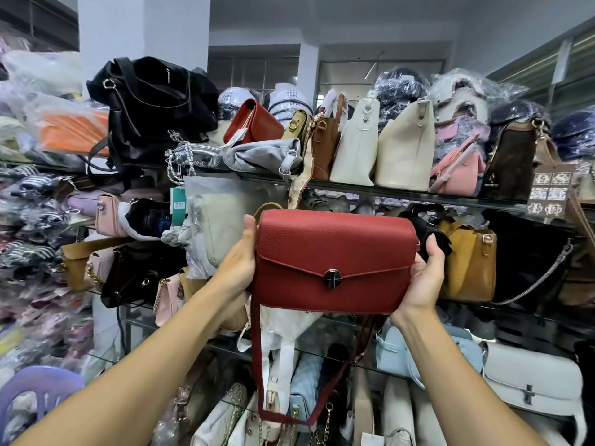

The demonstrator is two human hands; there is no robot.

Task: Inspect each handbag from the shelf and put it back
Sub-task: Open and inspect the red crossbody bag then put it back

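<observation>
The red bag (335, 259) is up in the air in the middle of the frame, in front of the shelf (402, 195); the left hand (240, 257) grips its left end and the right hand (421, 280) grips its right end, so the hands are apart with the bag clamped between them; the flap is shut at the round clasp (332, 279); the long strap (256, 365) hangs down in a loop. This looks like the looking-over step; next, I think, the bag needs turning or opening, then a gap on the full shelf, with the strap kept off the tan bag (470, 265) nearby.
</observation>
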